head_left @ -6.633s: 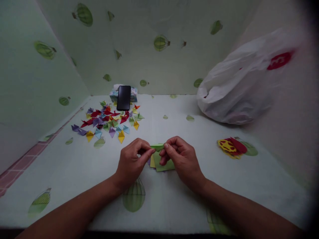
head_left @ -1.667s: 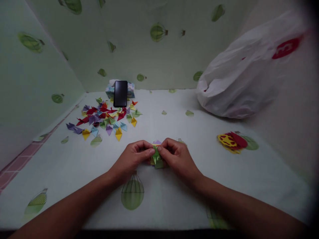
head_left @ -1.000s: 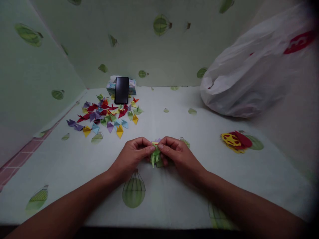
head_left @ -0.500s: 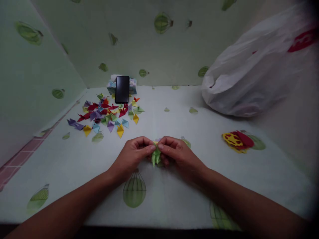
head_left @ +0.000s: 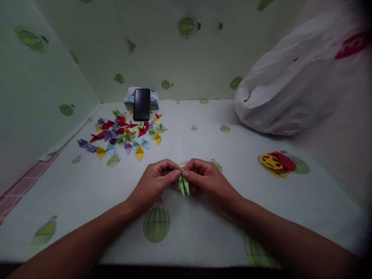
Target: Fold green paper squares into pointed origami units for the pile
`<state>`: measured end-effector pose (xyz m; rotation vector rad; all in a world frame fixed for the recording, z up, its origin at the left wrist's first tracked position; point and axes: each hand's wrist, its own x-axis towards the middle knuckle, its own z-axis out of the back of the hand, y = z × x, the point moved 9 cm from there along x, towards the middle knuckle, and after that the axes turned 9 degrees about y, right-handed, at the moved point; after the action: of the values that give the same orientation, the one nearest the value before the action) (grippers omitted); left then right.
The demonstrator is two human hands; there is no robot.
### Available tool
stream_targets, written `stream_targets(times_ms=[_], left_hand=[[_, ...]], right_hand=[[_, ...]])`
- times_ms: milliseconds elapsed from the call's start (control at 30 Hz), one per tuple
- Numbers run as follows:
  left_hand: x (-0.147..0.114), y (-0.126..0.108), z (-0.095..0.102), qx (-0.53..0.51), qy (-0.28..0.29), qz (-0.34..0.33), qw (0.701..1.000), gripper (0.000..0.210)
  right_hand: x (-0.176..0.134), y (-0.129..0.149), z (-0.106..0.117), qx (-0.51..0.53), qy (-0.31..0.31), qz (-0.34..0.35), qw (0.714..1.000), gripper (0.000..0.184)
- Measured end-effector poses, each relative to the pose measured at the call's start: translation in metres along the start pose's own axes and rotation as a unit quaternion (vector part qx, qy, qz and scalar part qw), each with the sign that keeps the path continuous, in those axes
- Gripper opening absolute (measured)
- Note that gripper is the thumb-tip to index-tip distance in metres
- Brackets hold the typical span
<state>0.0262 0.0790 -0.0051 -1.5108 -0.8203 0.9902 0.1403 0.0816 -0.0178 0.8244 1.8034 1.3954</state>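
Note:
A small light-green folded origami paper [head_left: 183, 186] hangs between my hands, its two narrow points facing down toward me. My left hand [head_left: 161, 178] pinches its upper left side between thumb and fingers. From the other side, my right hand [head_left: 202, 174] is closed on its upper right edge. My fingertips hide most of the upper part of the paper. Just behind the fingertips, bits of yellow and purple paper [head_left: 185, 163] show; whether they touch the green piece I cannot tell.
Many coloured origami cranes [head_left: 119, 131] lie at the back left. A black phone [head_left: 142, 104] leans on a tissue box [head_left: 129, 101] behind them. Red and yellow cut-out shapes [head_left: 277, 162] lie to the right, and a white plastic bag [head_left: 279, 93] stands at the back right.
The green paper's two points have swung slightly to the right and now show more clearly apart. My right thumb has shifted a little left; both hands keep their pinch.

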Motion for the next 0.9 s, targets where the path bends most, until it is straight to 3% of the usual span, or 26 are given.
stream_targets(times_ms=[500, 667, 900], left_hand=[[-0.003, -0.017, -0.002, 0.080, -0.020, -0.036, 0.996, 0.018], [-0.003, -0.016, -0.001, 0.059, -0.030, -0.034, 0.997, 0.017], [-0.001, -0.010, -0.001, 0.030, -0.013, -0.036, 0.999, 0.012]], right_hand=[[-0.003, 0.012, -0.003, -0.078, -0.001, 0.057, 0.995, 0.022], [-0.003, 0.011, -0.005, -0.068, 0.004, 0.055, 0.996, 0.021], [-0.007, 0.020, 0.001, -0.145, -0.037, 0.083, 0.985, 0.020]])
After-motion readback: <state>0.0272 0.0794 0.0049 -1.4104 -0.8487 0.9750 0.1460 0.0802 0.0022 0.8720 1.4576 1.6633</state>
